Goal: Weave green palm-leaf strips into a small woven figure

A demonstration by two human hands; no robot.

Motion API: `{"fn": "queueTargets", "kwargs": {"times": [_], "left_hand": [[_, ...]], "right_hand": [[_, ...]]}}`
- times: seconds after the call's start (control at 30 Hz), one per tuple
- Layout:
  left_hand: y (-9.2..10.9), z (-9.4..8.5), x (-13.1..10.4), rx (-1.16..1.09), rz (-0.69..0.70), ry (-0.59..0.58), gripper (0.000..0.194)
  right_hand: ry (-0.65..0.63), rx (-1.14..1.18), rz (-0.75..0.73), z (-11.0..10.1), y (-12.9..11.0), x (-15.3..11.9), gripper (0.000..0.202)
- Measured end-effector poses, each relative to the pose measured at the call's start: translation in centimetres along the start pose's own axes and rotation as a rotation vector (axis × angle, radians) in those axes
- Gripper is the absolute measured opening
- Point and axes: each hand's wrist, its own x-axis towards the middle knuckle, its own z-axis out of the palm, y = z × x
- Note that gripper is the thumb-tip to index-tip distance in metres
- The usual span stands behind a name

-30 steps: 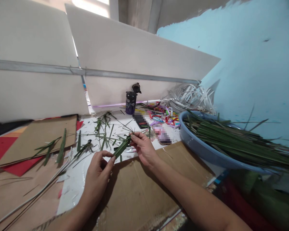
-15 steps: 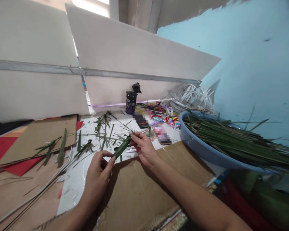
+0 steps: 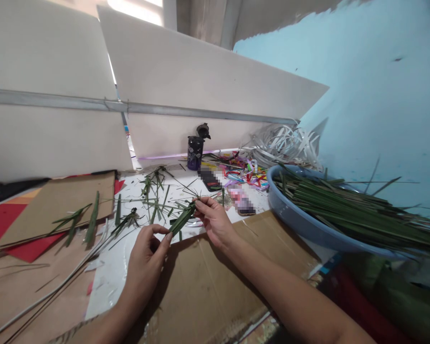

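Note:
A folded green leaf piece (image 3: 182, 219) is held between both hands above the white tabletop. My left hand (image 3: 145, 260) pinches its lower end between thumb and forefinger. My right hand (image 3: 212, 220) grips its upper end, where thin leaf tips fan out. Loose green leaf strips (image 3: 154, 196) lie scattered on the table just beyond the hands.
A blue basin (image 3: 301, 220) full of long green leaves stands at right. Brown cardboard (image 3: 208, 282) lies under my arms, more cardboard (image 3: 57, 198) and red paper at left. A dark bottle (image 3: 194, 152), coloured ribbon scraps (image 3: 243, 172) and white strips (image 3: 283, 143) sit by the white boards.

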Motion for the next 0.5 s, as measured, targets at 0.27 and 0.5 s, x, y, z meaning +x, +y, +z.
{"fn": "queueTargets", "kwargs": {"times": [0.27, 0.5], "left_hand": [[-0.09, -0.14, 0.11, 0.025, 0.006, 0.01, 0.034], [0.38, -0.19, -0.04, 0.009, -0.03, 0.039, 0.043]], "right_hand": [[-0.004, 0.018, 0.002, -0.07, -0.06, 0.01, 0.036], [-0.011, 0.033, 0.005, -0.51, -0.39, 0.36, 0.034]]}}
